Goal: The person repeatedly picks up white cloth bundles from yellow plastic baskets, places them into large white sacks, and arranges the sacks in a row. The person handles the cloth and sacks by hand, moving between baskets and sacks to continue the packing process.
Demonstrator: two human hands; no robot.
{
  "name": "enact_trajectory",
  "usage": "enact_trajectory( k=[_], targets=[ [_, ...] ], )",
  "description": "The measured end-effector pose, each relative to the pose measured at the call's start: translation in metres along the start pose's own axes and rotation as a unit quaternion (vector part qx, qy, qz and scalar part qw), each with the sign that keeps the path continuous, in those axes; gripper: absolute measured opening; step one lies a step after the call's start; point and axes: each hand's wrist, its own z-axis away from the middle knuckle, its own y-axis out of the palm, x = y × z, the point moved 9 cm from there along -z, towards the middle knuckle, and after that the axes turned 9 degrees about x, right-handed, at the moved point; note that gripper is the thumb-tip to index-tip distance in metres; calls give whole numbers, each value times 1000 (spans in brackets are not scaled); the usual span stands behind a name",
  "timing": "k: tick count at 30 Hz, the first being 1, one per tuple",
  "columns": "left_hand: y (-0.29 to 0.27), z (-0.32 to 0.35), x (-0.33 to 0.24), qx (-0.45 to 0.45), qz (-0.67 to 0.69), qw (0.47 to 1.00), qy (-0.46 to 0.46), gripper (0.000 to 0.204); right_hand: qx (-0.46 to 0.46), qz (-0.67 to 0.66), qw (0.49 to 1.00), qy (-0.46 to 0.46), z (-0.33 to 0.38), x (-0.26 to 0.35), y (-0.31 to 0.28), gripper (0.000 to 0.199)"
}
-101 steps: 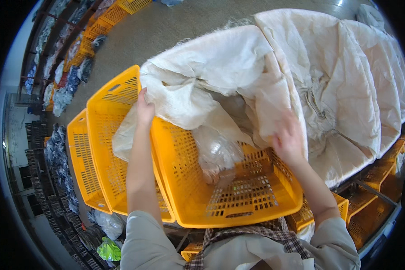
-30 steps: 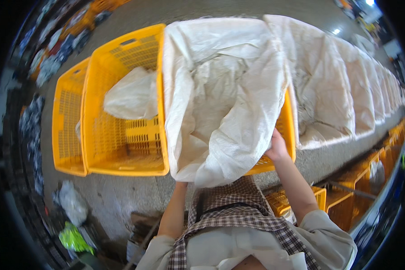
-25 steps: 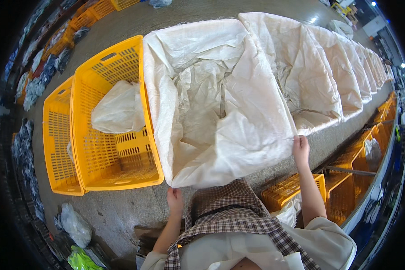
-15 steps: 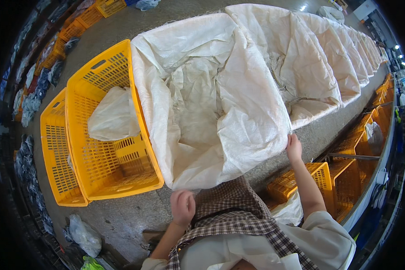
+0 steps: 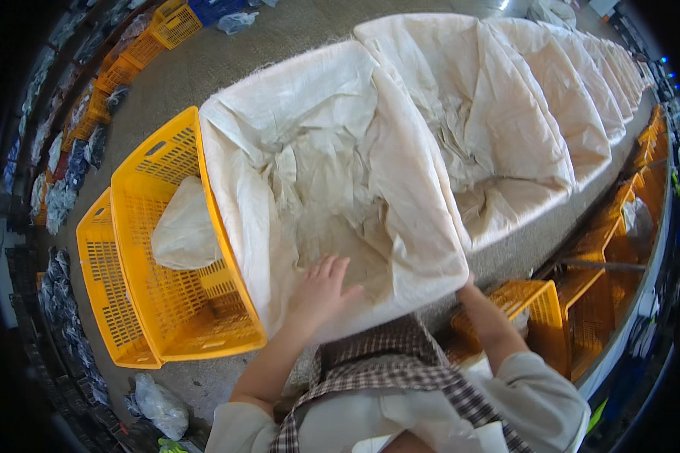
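In front of me stands a crate lined with a white woven liner (image 5: 310, 158), its cloth folded over the rim and wrinkled inside. My left hand (image 5: 322, 294) reaches over the near rim, fingers spread over the liner's inner side. At the near right corner is my right hand (image 5: 468, 291), its fingers hidden behind the covered corner, so their grip cannot be made out. Against the liner's left side stands a yellow plastic crate (image 5: 140, 279) with a loose piece of white cloth (image 5: 189, 230) in it.
More white-lined crates (image 5: 521, 113) run in a row to the far right. Another yellow crate (image 5: 102, 272) stands at the left. Orange crates (image 5: 582, 309) stand on the right. A clear plastic bag (image 5: 159, 404) lies on the floor, and wrapped bundles (image 5: 68, 302) line the left.
My left hand has moved from below the near rim up over the liner and opened from a closed fist. My right hand has come nearer and slipped behind the corner.
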Motion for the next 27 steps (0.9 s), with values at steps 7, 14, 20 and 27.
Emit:
enact_trajectory(
  k=[7, 14, 20, 27],
  targets=[
    [24, -82, 149, -105, -56, 974, -192, 65, 81, 65, 995, 12, -48, 10, 36, 33],
    [153, -83, 258, 282, -161, 903, -282, 59, 212, 80, 973, -53, 7, 7, 9, 33],
    [130, -80, 192, -33, 4, 973, -227, 56, 535, -149, 821, -135, 132, 76, -120, 33],
    [134, -85, 173, -35, 50, 963, -261, 70, -18, 309, 869, -385, -22, 313, -185, 72]
  ],
)
